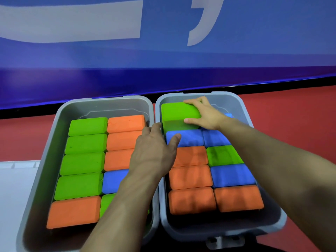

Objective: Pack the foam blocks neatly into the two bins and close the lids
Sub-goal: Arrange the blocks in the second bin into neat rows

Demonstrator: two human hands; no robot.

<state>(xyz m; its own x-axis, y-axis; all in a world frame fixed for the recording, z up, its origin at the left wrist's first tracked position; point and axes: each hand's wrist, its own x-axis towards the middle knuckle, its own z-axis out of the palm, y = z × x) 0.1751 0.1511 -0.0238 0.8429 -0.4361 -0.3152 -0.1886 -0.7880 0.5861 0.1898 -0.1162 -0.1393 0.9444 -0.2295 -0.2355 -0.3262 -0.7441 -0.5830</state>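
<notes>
Green foam block at upper centre-right of frame, far-left corner of right bin, riding higher than its neighbours, not yet seated. Blue, orange and green blocks packed in two columns below it. Far-right slot mostly hidden behind the wrist; sliver of blue visible there, fill uncertain.

Left bin, centre-left: green and orange blocks in two columns, part hidden under forearm. No lids clearly in view; pale grey surface at lower left, possibly one, cannot tell.

Risks, as judgement: block wedging tilted against the bin wall if pushed unevenly; foam springing back proud of the rim and fouling the lid; neighbouring blue block dragged out of line by the left thumb.

Right hand: fingers curled over block's far edge, thumb on near face, gripping the right end. Left hand: fingers loosely spread, straddling the two bin walls, fingertips at block's near-left edge, thumb resting on blue block; holding nothing.
</notes>
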